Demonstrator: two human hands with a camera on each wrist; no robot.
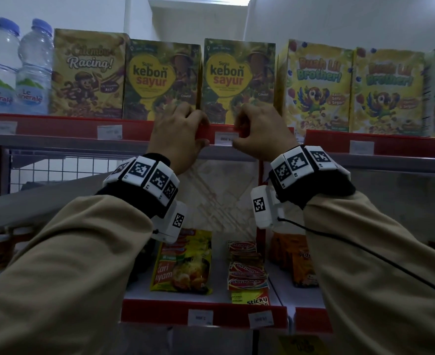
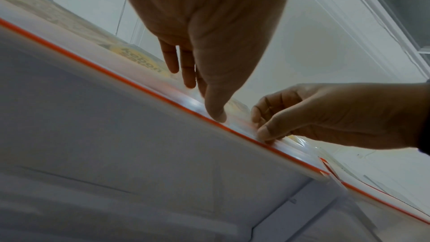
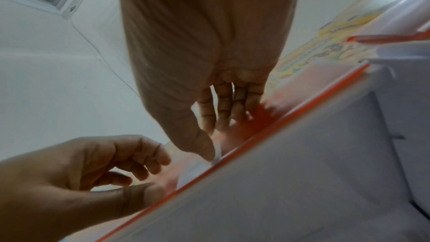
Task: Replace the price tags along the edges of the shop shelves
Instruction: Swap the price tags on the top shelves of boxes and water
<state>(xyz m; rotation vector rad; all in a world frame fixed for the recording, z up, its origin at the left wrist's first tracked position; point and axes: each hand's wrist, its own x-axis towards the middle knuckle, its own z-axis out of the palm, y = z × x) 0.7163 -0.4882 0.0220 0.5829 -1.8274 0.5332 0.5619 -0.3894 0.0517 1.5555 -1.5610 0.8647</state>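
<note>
The tag (image 1: 224, 138) is a small white paper slip with dark print, too blurred to read in full, sitting in the red rail (image 1: 134, 129) along the front edge of the upper shelf, just above the middle of the head view. The left hand (image 1: 183, 131) is beside the tag's left end, fingers curled over the rail's top and thumb under it, gripping the rail. The right hand (image 1: 258, 134) is at the tag's right end, thumb and fingers pinching its edge; in the right wrist view the thumb presses a white slip (image 3: 218, 152) against the rail. Other tags (image 1: 109, 131) sit further left and right in the same rail. Above the rail stand cereal boxes (image 1: 239, 80), with water bottles (image 1: 32, 70) at the upper left of the frame. In the lower part of the frame a second shelf (image 1: 203, 313), also edged in red with white tags, carries noodle packets (image 1: 183, 262) and snack packs (image 1: 247, 275). Behind is a pale wall (image 1: 339, 19).
</note>
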